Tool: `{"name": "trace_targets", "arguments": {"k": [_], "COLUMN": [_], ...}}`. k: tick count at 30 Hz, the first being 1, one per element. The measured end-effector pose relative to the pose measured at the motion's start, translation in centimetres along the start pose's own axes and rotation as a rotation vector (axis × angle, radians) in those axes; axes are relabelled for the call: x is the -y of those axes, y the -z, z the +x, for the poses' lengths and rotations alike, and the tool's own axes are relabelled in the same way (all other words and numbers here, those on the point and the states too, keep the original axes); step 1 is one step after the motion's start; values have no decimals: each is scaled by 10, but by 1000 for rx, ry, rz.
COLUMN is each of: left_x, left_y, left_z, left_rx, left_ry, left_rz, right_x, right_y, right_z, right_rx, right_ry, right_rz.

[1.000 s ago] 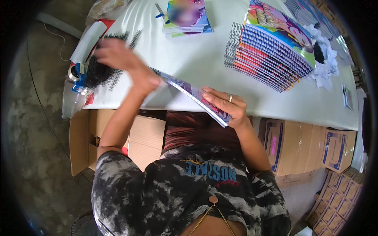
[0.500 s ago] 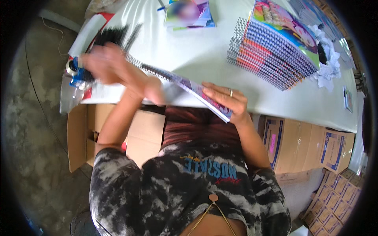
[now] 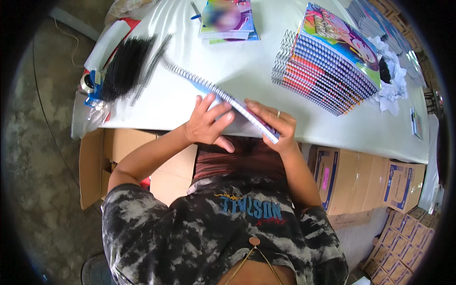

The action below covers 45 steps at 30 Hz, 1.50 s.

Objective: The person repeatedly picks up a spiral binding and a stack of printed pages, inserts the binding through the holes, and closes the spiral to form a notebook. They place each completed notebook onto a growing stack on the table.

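A thin notebook [image 3: 249, 117] is tilted spine-up over the table's near edge. My right hand [image 3: 278, 124] is closed on its near right end, fingers over one cover. A dark spiral coil [image 3: 183, 72] runs along the spine, and its loose length sticks out past the notebook's far left end. My left hand [image 3: 206, 121] is open beside the notebook, fingers spread close to the spine; whether the fingertips touch it I cannot tell. A pile of loose black spiral coils [image 3: 128, 66] lies on the table to the left.
A tall stack of spiral-bound notebooks [image 3: 332, 61] stands at the right, crumpled white paper [image 3: 392, 85] behind it. Unbound booklets [image 3: 228, 21] lie at the far middle with a pen. A blue tape dispenser [image 3: 94, 90] sits at the left edge. Cardboard boxes [image 3: 354, 178] stand below the table.
My left hand has moved right and nearer, from beside the coil pile to the notebook's spine. My right hand keeps its hold on the notebook, almost in the same place.
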State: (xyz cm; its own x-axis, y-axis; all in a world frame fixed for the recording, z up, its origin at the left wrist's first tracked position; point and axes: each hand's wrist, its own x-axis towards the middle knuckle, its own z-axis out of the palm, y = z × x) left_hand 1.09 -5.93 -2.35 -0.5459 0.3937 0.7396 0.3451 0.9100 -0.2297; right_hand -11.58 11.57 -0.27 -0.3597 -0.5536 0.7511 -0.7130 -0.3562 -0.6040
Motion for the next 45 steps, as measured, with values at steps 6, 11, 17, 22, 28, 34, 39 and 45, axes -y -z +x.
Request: {"name": "trace_targets", "arguments": {"k": [6,11,17,22,28,34,39,45], "left_x": [47,63,16,38,1,40,40,17], "left_y": [18,14,-18,-6,2,16,24,21], "left_z": [82,106,17,-12,3,24,-25,-43], "left_rx": [40,-361,-14,551,83,-134,-142,-51], "left_ry": [154,102,165,304,-46,391,-90,263], "left_rz": [-159,178,-53,112,-183,14,18,-233], "right_x": [24,7,5,8,2,8,12,7], "right_y": [-14,-2,-7,-16,-25,-59,-75,-104], "right_z": [12,6,2,12,14,28,37,36], "right_rx": [-197,-11,0,84,70,101,189,142], "right_ry": [-464,-306,-247,-107,-177,-107,-151,-300], "right_rz": [494,155,125,100,127,104,111,205]}}
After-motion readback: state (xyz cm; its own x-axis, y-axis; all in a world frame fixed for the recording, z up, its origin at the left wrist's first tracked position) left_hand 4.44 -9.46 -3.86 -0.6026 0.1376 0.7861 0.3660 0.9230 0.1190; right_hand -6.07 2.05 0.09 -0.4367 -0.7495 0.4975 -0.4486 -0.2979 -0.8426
